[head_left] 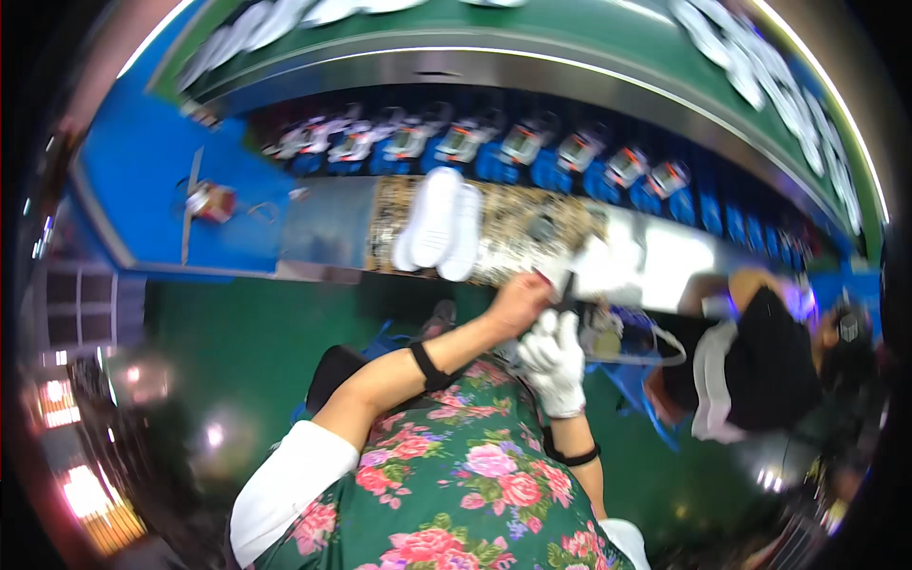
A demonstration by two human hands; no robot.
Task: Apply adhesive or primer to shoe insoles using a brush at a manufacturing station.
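My bare left hand (521,304) is closed, its fingertips pinched at the front edge of the workbench. A small red spot shows at those fingertips, too blurred to name. Close beside it, my right hand (553,366) in a white knit glove is curled closed. A thin dark strip (568,288) rises just above the gloved fingers; what the glove grips is not clear. White shoe soles (435,223) lie overlapping on a speckled bench mat (389,209) to the left of my hands. Blurred white pieces (608,271) lie just right of them.
Behind the bench runs a row of blue holders with small devices (521,142). A raised green conveyor (532,21) beyond carries more white soles (717,52). At left, a blue table (133,190) bears a small red object (211,202). Another person in dark clothes (769,361) sits at right.
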